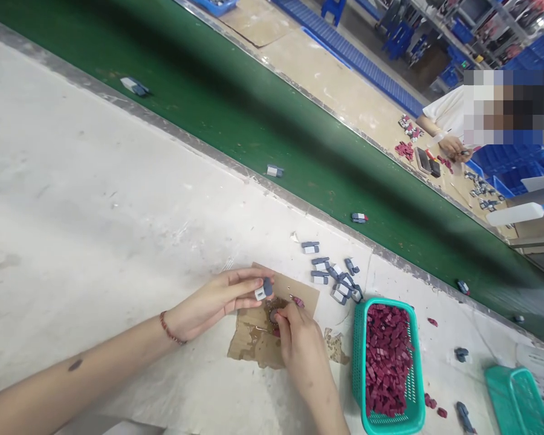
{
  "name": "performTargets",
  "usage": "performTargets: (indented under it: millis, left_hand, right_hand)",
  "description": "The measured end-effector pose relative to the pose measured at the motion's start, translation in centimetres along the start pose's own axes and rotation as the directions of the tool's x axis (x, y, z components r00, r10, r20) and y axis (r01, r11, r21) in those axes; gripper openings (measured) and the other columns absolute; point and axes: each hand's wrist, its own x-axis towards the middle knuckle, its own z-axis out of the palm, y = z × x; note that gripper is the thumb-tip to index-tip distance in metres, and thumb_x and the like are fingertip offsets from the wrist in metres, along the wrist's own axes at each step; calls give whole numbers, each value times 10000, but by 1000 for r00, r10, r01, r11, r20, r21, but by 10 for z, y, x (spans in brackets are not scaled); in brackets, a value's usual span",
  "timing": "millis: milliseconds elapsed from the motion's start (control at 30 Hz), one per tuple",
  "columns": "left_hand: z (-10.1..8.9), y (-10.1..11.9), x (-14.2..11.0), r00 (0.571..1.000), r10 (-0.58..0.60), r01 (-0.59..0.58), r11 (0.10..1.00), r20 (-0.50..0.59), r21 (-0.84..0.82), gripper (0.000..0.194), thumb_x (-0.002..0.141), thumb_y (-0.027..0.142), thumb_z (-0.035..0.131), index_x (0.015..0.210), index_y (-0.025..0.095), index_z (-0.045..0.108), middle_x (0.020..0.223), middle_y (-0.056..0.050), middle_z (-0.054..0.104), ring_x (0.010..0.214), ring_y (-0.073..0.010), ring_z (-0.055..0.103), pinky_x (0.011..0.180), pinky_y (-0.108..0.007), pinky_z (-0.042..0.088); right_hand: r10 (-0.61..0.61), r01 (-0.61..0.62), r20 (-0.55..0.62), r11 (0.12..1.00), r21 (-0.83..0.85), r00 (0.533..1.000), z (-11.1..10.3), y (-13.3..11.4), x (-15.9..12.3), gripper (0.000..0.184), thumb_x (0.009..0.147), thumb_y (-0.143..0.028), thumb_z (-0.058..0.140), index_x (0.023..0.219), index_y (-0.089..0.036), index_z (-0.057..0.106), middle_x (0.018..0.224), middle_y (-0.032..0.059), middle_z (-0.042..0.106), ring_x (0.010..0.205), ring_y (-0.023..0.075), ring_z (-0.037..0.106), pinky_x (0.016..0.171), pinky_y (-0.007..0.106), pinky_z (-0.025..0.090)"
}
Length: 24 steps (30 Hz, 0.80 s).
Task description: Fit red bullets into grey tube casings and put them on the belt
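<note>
My left hand (211, 302) pinches a small grey-and-white plastic part (263, 290) between thumb and fingers, above a stained piece of cardboard (249, 338). Just to its right, my right hand (301, 344) is closed low over the cardboard, thumb and forefinger together beside a small round dark item (273, 315). Whether that item is in its grip is unclear. A maroon piece (298, 301) lies partly behind the right hand. Several more grey-and-white parts (340, 290) are grouped on the table beyond the cardboard.
A green basket (357, 362) of maroon pieces stands to the right, with another green basket (498, 393) farther over. Beyond the table edge runs a green conveyor belt (199, 121) carrying spaced-out parts. Across it, a person's hands (456, 147) work among small pieces.
</note>
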Motion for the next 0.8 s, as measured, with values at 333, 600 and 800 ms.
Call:
performTargets:
  millis: [333, 600, 800]
  left_hand:
    - [-5, -8, 4, 996, -44, 44, 999, 71, -11, 323, 583, 361, 879, 777, 175, 701, 803, -11, 677, 750, -162, 674, 628, -215, 525]
    - [3, -15, 5, 999, -48, 48, 999, 15, 23, 483, 467, 498, 890, 638, 139, 616, 675, 24, 598, 640, -126, 655, 543, -182, 479]
    - [5, -17, 2, 998, -46, 44, 998, 46, 46, 453, 528, 480, 873, 633, 140, 594, 659, 17, 609, 664, -138, 668, 552, -185, 484]
  right_hand:
    - [148, -144, 30, 864, 482, 989, -5, 4, 3, 207, 923, -260, 454, 758, -214, 570, 687, 16, 643, 598, 167, 595, 546, 249, 443]
    - [276, -88, -38, 432, 897, 960, -7, -4, 3, 333, 829, -514, 624, 760, -188, 603, 537, -47, 503, 491, 108, 454, 495, 225, 399]
    - [284, -59, -62, 398, 916, 957, 2, -10, 7, 329, 832, -509, 631, 786, -183, 621, 536, -52, 492, 497, 103, 443, 494, 215, 387]
